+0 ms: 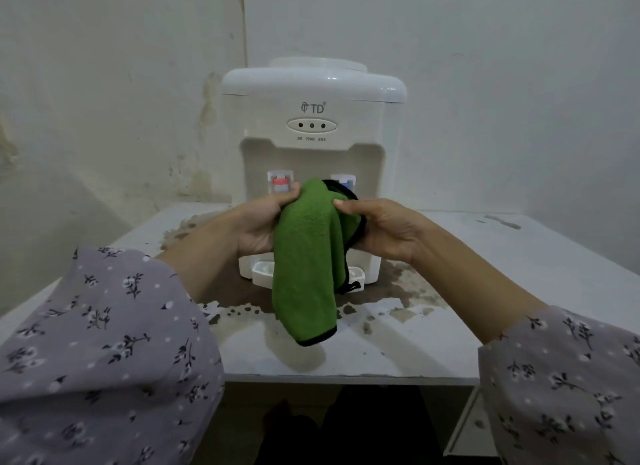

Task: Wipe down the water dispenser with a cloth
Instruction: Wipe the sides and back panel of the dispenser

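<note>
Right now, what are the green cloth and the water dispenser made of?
Green cloth: probably microfibre, matte and fuzzy, with nubby pile and black stitched edging. Water dispenser: likely moulded plastic, white and glossy, with highlights on its rounded top.

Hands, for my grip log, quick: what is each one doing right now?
Left hand: closed, gripping the green cloth near its top.
Right hand: closed, pinching the same cloth on its other side.
</note>
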